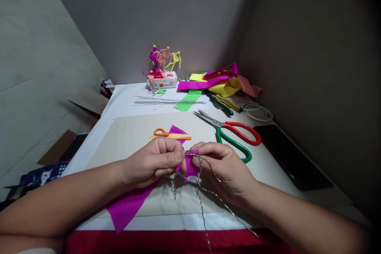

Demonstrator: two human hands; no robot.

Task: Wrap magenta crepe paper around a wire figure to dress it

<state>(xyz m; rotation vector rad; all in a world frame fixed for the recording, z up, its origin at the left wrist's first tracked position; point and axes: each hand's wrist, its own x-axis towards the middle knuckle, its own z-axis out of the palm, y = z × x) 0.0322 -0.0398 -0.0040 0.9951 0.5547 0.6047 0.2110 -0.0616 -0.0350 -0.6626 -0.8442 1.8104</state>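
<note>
Pinched between the fingers of my left hand (162, 158) is part of a purple crepe paper strip (191, 171) and the twisted silver wire near it. My right hand (228, 168) grips the same strip's upper right corner between thumb and fingertips, where the twisted wire (202, 202) runs along the paper. Several loose wire ends hang below and to the right of my hands. A longer purple paper piece (127, 210) lies under my left wrist. Just beyond my fingers, small orange-handled scissors (172, 136) rest on another bit of purple paper.
Red-and-green-handled scissors (226, 127), pliers (222, 105), a white cable coil (258, 112) and a black phone (293, 156) lie on the right. Thin wires (160, 102) and coloured paper (218, 81) are farther back. Small paper-wrapped figures (163, 58) stand on a white-and-red box (166, 81).
</note>
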